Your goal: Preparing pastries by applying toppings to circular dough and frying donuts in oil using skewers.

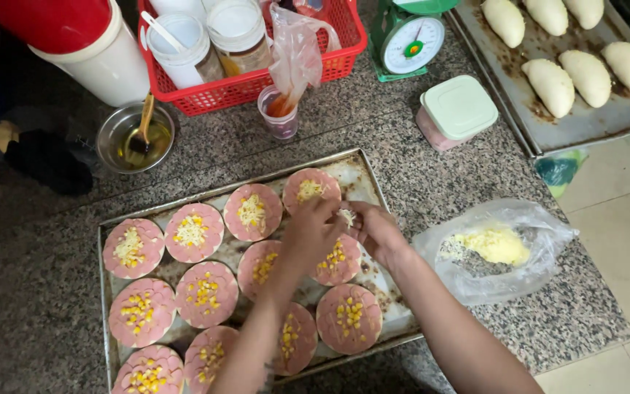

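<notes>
A metal baking tray [362, 182] on the granite counter holds several round dough pieces covered in pink sausage slices and corn; those in the far row also carry shredded cheese. My left hand [313, 232] and my right hand [378, 230] meet above the tray's right side. Both pinch a small tuft of shredded cheese [346, 216] between their fingertips, over a round topped with corn [338, 260]. My forearms cross over the near rounds and hide parts of them.
A clear plastic bag of shredded cheese [496, 246] lies right of the tray. Behind stand a red basket of jars [246, 86], a small cup holding a sauce bag [280, 117], a metal bowl with a brush [135, 136], a green scale [407, 40], a lidded box [456, 110] and a tray of pale buns [576, 125].
</notes>
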